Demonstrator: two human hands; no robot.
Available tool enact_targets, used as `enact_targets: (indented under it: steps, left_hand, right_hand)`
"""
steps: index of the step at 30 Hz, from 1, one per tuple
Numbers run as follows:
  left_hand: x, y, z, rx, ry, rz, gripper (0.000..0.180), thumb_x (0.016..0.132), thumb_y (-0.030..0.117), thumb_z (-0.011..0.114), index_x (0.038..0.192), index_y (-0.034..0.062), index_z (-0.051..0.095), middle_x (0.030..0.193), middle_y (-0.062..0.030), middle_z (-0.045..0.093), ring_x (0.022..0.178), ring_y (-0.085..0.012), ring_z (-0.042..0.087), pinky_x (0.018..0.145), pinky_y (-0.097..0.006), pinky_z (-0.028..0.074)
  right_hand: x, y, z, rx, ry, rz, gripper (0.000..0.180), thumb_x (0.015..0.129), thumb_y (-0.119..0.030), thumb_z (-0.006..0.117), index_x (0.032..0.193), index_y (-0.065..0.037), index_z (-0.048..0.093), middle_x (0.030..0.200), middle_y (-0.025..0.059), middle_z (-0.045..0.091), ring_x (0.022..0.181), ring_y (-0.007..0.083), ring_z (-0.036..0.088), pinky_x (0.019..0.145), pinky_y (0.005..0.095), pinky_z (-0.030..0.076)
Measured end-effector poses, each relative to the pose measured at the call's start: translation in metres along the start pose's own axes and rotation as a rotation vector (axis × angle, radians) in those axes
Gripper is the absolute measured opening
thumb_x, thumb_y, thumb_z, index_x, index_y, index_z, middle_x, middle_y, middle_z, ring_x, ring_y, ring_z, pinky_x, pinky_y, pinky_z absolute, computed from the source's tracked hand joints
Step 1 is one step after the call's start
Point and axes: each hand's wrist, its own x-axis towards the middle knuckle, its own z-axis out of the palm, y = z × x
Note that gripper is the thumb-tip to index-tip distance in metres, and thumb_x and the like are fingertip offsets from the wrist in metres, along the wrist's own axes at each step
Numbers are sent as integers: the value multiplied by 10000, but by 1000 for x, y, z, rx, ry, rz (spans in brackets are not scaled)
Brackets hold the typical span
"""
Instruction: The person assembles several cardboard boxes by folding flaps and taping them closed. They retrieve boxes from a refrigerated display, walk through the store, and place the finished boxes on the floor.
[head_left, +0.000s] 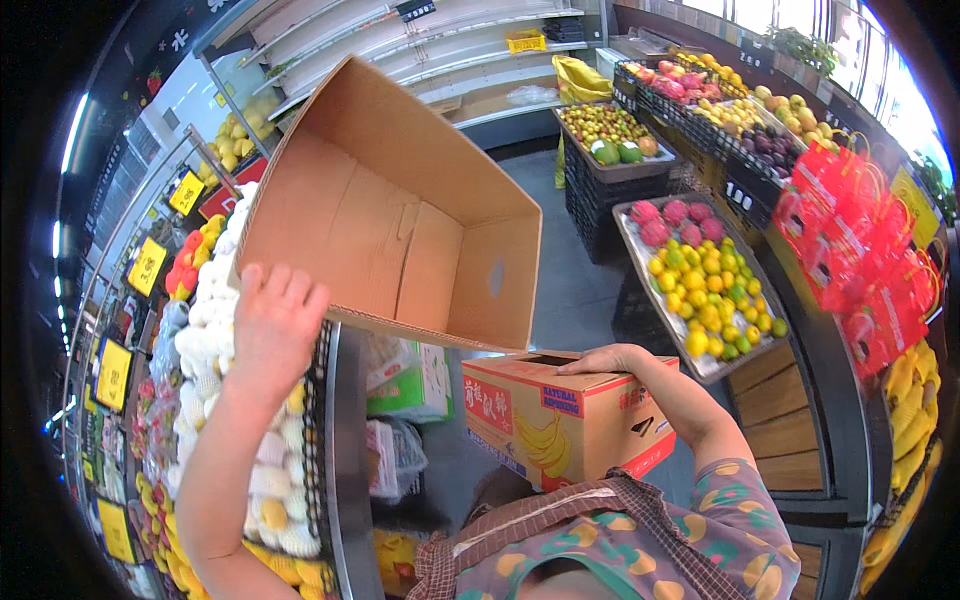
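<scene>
My left hand (275,325) grips the near left rim of a large brown cardboard box (375,225), with the fingers curled over its edge. The box is tilted and raised, its open side toward me, and its inside is bare. My right hand (605,360) lies on top of a printed banana carton (550,425) just in front of my body, fingers stretched along the top by a dark opening. The carton is orange-brown with a picture of bananas on its side. What bears its weight is hidden.
At left stands a rack of white net-wrapped fruit (265,480). A tray of yellow-green citrus and dragon fruit (705,285) stands at right, beside red bags (835,230). A green-and-white carton (425,385) sits low between the rack and the banana carton. Shelves (420,60) line the back.
</scene>
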Motion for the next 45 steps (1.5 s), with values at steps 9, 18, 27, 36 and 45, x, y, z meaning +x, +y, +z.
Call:
enact_targets:
  steps: [9,18,27,36,45]
  left_hand:
    - [159,-170,233,-51,-36,155,45,677,94,574,700,102,536,733,-57,493,801,-218,515,788,-357,381]
    - [285,-277,479,-77,142,48,96,665,46,596,707,96,526,740,-63,485,800,-252,501,758,-384,369]
    - [370,-398,624,-128,-95,-197,215,629,66,669,719,50,474,780,-125,442,822,-332,453,732,-439,366]
    - [442,-460,815,-101,-133,-388,168,676,61,620,767,35,481,774,-137,428,813,-339,457,796,-444,366]
    - [581,-550,1054,-190,-194,-475,199,678,74,660,823,56,525,805,-110,473,849,-305,475,811,-432,362]
  right_hand:
    - [101,-103,-175,388,74,348,705,825,-660,538,1302,-142,567,1241,76,608,1069,176,599,912,339,459]
    - [232,-105,-369,657,305,289,674,861,-626,522,1301,-117,562,1191,88,626,1050,155,603,893,364,470]
    - [406,-216,-638,71,236,128,844,817,-717,477,1310,-35,534,1345,146,517,1221,261,495,1026,373,362]
    - [532,-350,-867,-352,282,34,860,807,-777,375,1092,-24,679,1128,220,638,1101,362,581,955,440,427]
    - [588,-451,-1070,-574,570,112,916,800,-790,358,858,61,693,842,258,667,856,381,662,788,433,515]
